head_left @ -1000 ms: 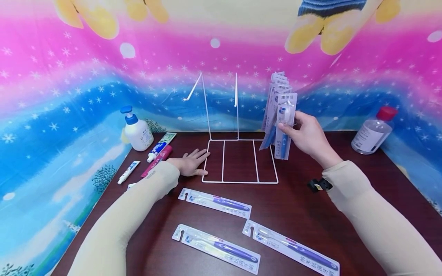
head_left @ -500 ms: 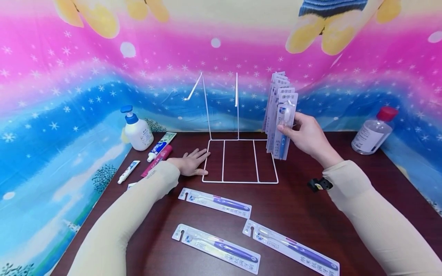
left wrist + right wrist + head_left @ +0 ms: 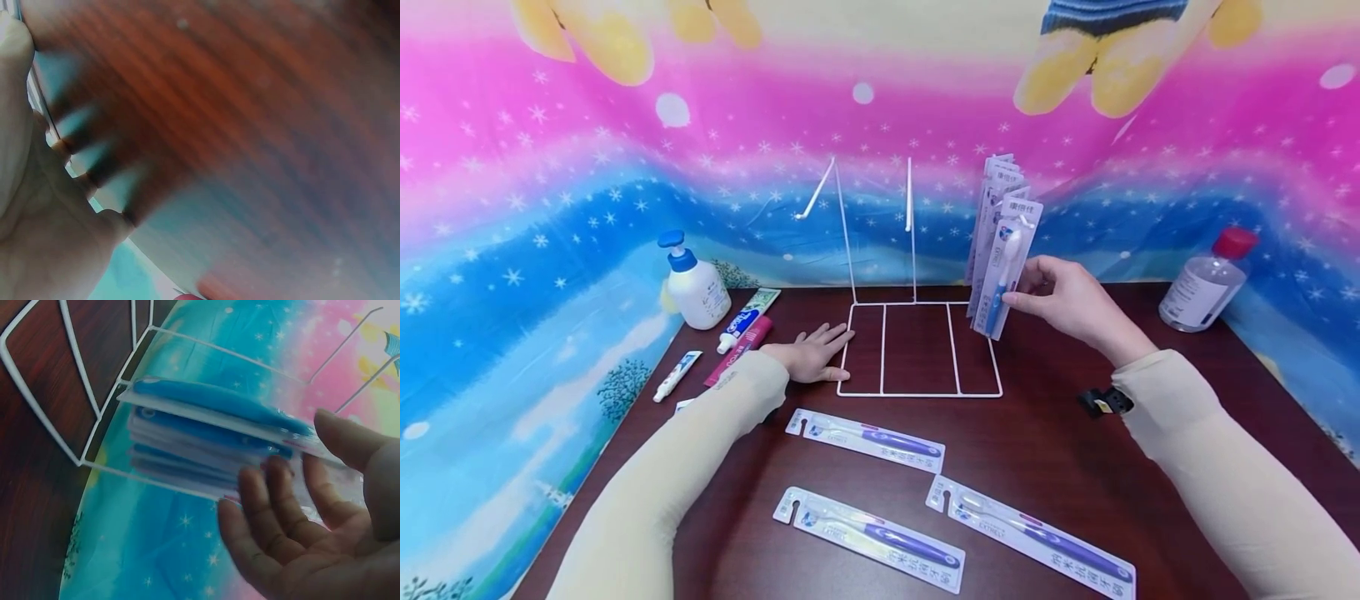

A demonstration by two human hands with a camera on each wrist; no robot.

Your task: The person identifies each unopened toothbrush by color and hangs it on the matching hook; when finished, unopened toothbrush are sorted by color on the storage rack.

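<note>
Dark wood table (image 3: 1030,442); on it, nearest, three purple toothbrush packs (image 3: 868,540) lying face up, long axes roughly left-right, handles to the right. Farther left: toothpaste tubes (image 3: 748,319), then a pump bottle (image 3: 698,293); far right, a red-capped bottle (image 3: 1202,287). Patterned cloth (image 3: 880,100) hangs behind and at both sides. Left hand (image 3: 811,354) lies palm down, fingers spread, grasping nothing, fingertips at the left base rail of a white wire rack (image 3: 917,394). Right hand (image 3: 1063,300) is beside the front blue pack (image 3: 1006,271), fingers loosely bent, thumb apart, no pinch seen; thumb tip at the pack's edge, contact unclear. That pack hangs at the rack's right side, brush head up, blue handle down, long axis near upright, top leaning right. More hanging packs (image 3: 1006,178) line up behind it.
</note>
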